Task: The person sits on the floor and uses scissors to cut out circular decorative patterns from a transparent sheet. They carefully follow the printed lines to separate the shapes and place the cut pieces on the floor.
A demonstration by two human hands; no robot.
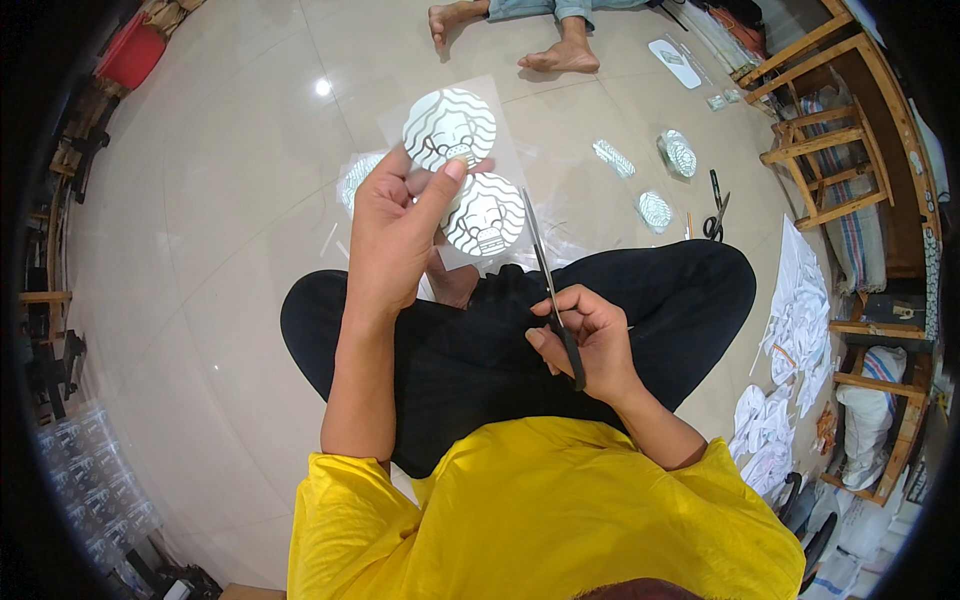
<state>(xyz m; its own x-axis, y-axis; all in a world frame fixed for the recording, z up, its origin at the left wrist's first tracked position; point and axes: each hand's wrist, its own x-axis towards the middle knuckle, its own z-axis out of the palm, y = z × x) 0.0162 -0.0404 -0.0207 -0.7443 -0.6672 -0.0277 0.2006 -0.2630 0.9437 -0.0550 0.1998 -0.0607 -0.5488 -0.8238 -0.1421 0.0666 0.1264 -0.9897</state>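
My left hand (395,225) pinches a clear plastic sheet that carries two round stickers, thumb on the front and fingers behind. The upper round sticker (449,120) and the lower round sticker (484,222) are white with wavy metallic lines and a drawn figure. In my right hand (590,340) is a pair of scissors (541,250) with black handles. Its blades point up and away, close by the sheet's right edge, and look nearly closed. Whether they touch the sheet I cannot tell.
Piles of cut stickers (655,211) lie on the tiled floor ahead. Another pair of scissors (716,215) rests right of them. White paper scraps (797,300) heap at the right, beside a wooden stool (830,160). Another person's bare feet (560,58) are at the far side.
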